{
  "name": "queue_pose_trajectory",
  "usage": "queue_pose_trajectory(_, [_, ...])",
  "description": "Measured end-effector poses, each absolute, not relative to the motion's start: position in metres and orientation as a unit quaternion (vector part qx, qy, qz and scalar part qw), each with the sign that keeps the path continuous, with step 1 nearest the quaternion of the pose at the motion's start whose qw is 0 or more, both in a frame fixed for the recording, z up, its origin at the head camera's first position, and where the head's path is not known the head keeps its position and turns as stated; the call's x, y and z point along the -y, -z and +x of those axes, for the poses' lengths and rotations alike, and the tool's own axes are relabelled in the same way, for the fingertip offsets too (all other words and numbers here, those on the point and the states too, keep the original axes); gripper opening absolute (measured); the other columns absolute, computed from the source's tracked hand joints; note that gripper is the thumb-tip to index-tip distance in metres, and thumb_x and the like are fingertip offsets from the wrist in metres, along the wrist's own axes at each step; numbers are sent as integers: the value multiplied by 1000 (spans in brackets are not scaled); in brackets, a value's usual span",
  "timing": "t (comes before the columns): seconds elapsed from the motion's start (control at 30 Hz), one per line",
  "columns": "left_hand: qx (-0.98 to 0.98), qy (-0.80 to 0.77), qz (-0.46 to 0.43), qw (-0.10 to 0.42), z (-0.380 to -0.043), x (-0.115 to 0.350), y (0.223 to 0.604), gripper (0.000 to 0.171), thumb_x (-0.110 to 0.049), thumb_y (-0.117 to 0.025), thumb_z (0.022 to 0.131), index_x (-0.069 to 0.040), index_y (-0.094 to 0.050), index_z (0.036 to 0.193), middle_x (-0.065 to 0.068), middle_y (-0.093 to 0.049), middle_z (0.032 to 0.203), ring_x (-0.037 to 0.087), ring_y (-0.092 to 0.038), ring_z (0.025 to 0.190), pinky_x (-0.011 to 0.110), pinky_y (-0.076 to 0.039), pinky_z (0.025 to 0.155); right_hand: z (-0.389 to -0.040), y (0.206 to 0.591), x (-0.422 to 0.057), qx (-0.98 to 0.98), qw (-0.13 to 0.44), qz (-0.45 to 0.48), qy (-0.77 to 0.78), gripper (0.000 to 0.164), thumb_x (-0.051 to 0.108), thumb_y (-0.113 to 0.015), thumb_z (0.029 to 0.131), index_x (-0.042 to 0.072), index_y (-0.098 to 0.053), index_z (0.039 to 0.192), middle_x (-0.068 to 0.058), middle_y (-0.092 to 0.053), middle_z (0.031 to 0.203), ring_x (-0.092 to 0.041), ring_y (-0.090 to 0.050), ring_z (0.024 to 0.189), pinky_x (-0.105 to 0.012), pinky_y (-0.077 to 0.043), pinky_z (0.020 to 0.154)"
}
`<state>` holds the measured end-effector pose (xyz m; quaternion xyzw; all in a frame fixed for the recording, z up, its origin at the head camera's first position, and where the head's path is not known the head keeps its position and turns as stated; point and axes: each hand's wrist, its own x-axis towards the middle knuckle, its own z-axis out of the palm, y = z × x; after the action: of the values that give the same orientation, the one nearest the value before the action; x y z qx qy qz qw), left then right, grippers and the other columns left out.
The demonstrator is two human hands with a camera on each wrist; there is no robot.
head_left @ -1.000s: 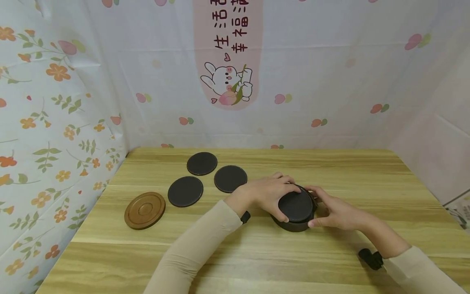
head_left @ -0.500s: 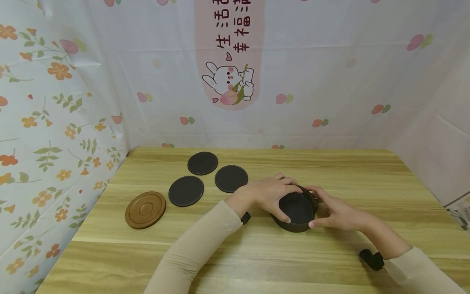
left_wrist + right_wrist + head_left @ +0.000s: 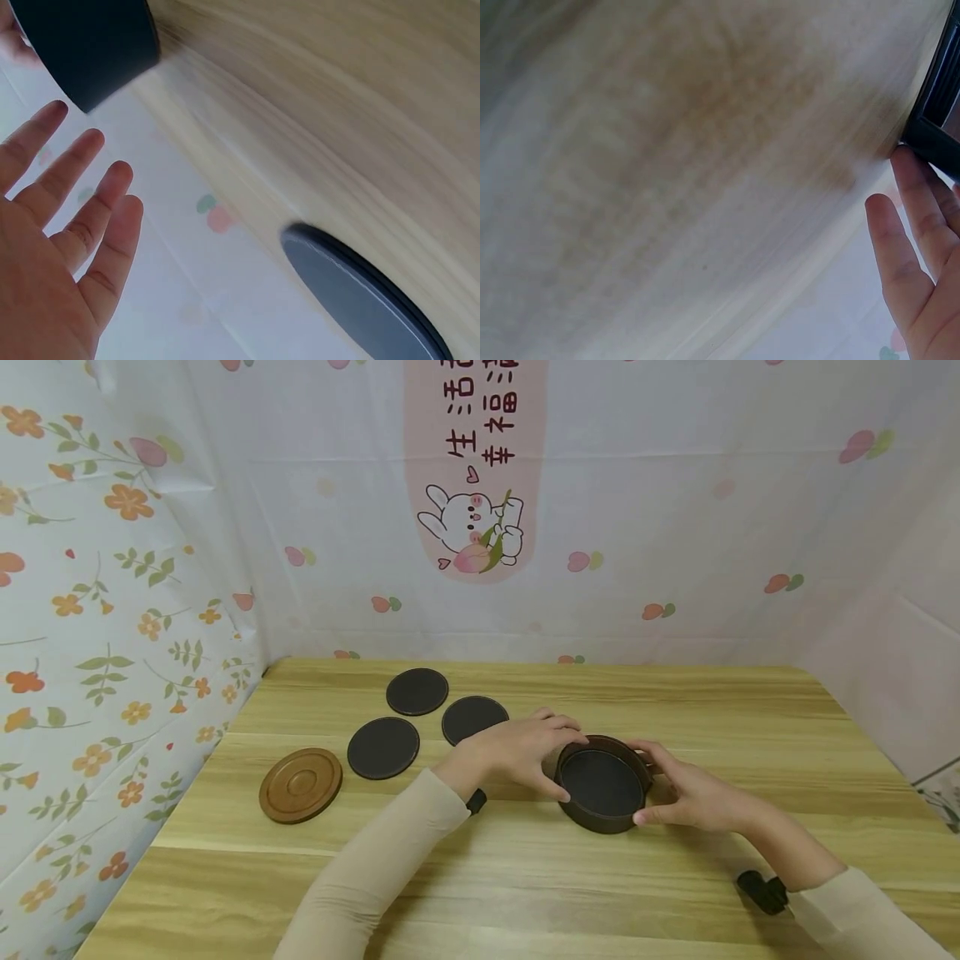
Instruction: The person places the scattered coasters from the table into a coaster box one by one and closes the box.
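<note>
Just right of centre on the wooden table (image 3: 555, 893), a round dark holder (image 3: 602, 820) is gripped at its side by the right hand's (image 3: 693, 795) thumb and fingers. Beside the rim, the left hand (image 3: 513, 756) is held with fingers loosely extended; their gap from the holder is shown best by the left wrist view. Only by the head view are a brown disc (image 3: 302, 785) and "生活" and "幸福" on the wall cloth (image 3: 337, 510) shown.

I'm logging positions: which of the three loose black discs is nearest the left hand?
The rightmost disc, partly hidden by the left hand in the head view; the far disc and left black disc show whole.
</note>
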<state>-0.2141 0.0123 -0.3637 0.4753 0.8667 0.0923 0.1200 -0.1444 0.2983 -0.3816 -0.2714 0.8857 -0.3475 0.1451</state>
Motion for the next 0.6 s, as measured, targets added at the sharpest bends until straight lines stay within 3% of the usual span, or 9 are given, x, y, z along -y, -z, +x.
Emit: queue_pose_trajectory(0.6, [-897, -114, 415, 100, -231, 55, 362, 76, -47, -72, 87, -15, -44, 149, 4, -40, 156, 29, -34, 146, 49, -36, 114, -143, 381, -296, -883, 141, -274, 353, 89, 28, -78, 86, 3, -23, 152, -29, -48, 140, -53, -46, 128, -69, -45, 89])
